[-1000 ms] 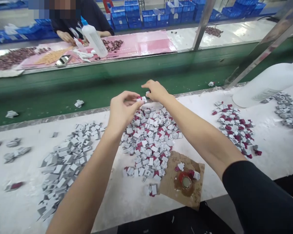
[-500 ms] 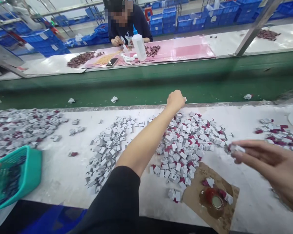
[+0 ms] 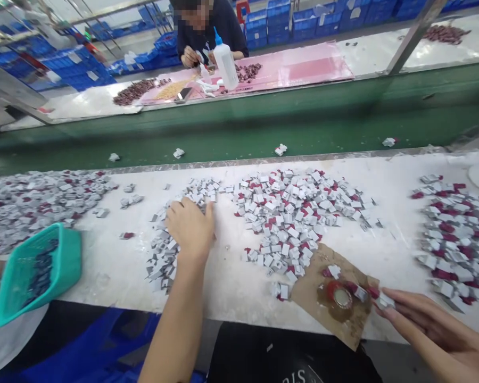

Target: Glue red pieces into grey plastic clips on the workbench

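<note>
My left hand (image 3: 189, 226) is palm down over a heap of small grey-white block-like pieces (image 3: 159, 266). Its thumb stands apart from the fingers, whose tips are hidden below; I see nothing held in it. At the right, my right hand (image 3: 435, 322) pinches a small white and maroon piece (image 3: 383, 300) between thumb and fingers, close to the edge of a brown cardboard sheet (image 3: 353, 330). On that cardboard sit a small round red-rimmed pot (image 3: 340, 296) in a wet brown stain and two more white-maroon pieces.
White-maroon pieces (image 3: 287, 213) cover mid-table, with more at right (image 3: 455, 239) and far left (image 3: 43, 199). A teal basket (image 3: 69, 260) holds dark pieces. Several pieces lie on the green belt (image 3: 231, 133). Beyond it a person (image 3: 211, 32) works near a white bottle (image 3: 226, 66).
My left hand has drawn back from the green belt to the grey-white heap, and a piece now lies on the belt. My right hand has moved down to the cardboard with its piece.
</note>
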`<action>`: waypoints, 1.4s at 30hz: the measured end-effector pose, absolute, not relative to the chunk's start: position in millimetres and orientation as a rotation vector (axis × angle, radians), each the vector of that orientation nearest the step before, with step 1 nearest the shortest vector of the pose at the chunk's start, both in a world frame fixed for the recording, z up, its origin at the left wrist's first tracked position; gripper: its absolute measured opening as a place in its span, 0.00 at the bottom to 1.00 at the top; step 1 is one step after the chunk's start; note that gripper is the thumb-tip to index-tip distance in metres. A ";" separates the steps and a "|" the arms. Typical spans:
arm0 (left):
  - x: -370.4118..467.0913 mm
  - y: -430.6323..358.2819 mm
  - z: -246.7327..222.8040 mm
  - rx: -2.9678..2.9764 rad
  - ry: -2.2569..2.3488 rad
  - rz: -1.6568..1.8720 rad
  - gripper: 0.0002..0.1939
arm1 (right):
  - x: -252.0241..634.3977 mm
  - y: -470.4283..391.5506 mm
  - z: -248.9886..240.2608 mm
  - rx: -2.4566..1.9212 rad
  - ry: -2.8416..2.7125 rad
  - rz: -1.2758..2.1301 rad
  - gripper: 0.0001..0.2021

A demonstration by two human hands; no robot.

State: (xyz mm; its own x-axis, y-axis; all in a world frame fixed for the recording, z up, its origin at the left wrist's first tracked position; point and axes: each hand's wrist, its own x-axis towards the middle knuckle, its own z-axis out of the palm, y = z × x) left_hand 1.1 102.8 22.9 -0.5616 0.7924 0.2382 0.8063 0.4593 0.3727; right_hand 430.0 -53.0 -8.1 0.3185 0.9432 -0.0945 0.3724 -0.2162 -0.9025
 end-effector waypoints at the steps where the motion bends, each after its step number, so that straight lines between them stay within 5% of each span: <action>1: 2.9 104.9 20.8 -1.439 -2.670 -0.707 0.13 | 422.3 -51.6 -1.7 -1.714 -1.188 0.900 0.09; 12: 20.6 116.1 26.8 -1.334 -2.800 -0.743 0.11 | 394.9 -59.1 19.1 -1.580 -1.330 0.929 0.10; 20: 43.7 74.6 14.6 -1.474 -2.546 -2.280 0.14 | 386.4 -51.7 22.8 -1.549 -1.474 0.879 0.11; 29: 100.9 39.3 33.1 -1.772 -2.563 -2.871 0.11 | 387.4 -46.7 29.6 -1.543 -1.588 0.882 0.11; 42: 165.9 37.6 49.6 -2.847 -2.582 -2.524 0.09 | 378.7 -11.2 49.9 -1.137 -1.018 1.174 0.14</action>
State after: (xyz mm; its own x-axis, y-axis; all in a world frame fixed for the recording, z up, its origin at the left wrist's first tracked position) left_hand 165.9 37.6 49.6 0.3131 0.9326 -0.1794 -0.1580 0.2374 0.9585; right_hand 378.7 -11.2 49.9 0.1226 0.9924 0.0109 -0.1516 0.0296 -0.9880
